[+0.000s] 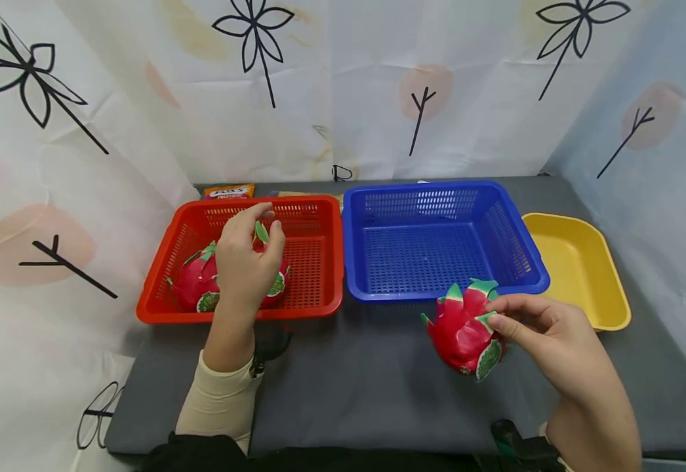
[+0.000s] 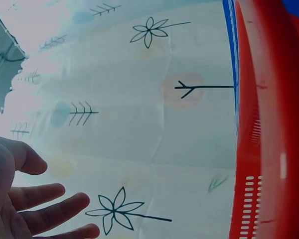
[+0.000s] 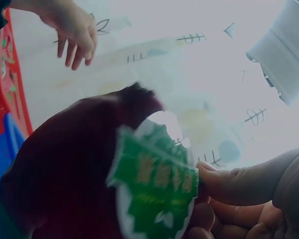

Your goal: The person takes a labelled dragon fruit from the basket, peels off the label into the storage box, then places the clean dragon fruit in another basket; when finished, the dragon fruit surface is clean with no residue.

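Observation:
My right hand point(image 1: 561, 341) pinches a pink dragon fruit point(image 1: 460, 331) with green scale tips, held above the grey table in front of the blue basket. A green label point(image 3: 157, 184) on the fruit shows close up in the right wrist view. Over the red basket point(image 1: 319, 308) hovers my left hand point(image 1: 248, 255), its fingers apart and loosely bent with nothing in them. Below it, inside that basket, lie two more dragon fruits, one at the left point(image 1: 197, 282) and another point(image 1: 278, 278) partly hidden by the hand.
Beside the red basket stands a blue basket point(image 1: 420, 262) with nothing in it. A yellow tray point(image 1: 579, 269) sits at the right, partly behind the blue one. An orange snack packet point(image 1: 229, 191) lies behind the red basket. Patterned white cloth point(image 1: 366, 85) hangs around the grey table point(image 1: 343, 393).

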`<state>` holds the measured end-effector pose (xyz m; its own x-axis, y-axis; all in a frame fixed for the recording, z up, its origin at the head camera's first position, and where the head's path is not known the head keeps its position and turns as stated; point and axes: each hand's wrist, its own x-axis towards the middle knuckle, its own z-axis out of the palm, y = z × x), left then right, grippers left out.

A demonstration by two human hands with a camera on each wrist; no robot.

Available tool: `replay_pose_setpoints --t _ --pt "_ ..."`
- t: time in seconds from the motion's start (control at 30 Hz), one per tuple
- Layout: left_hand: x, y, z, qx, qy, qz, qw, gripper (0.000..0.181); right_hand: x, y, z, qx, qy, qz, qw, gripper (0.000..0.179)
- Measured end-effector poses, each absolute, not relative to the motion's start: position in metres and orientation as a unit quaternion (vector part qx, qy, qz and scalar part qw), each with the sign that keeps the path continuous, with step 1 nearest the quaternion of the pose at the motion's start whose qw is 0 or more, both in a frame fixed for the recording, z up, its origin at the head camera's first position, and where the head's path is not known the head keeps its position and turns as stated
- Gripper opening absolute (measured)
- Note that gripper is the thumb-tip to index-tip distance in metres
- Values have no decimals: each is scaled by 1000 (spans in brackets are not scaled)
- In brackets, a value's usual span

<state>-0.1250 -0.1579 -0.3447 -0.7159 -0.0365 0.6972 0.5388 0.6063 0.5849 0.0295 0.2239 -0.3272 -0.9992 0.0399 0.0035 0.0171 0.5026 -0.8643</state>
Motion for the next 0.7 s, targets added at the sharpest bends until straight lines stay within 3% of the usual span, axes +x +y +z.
replay_pose_setpoints --t 0.5,0.7 --pt "-122 -147 -349 -180 -827 -431 314 35 78 235 -351 -72 -885 459 10 15" --pt "-121 -141 -349 -206 -815 -451 301 34 80 237 -362 -93 -867 488 -32 20"
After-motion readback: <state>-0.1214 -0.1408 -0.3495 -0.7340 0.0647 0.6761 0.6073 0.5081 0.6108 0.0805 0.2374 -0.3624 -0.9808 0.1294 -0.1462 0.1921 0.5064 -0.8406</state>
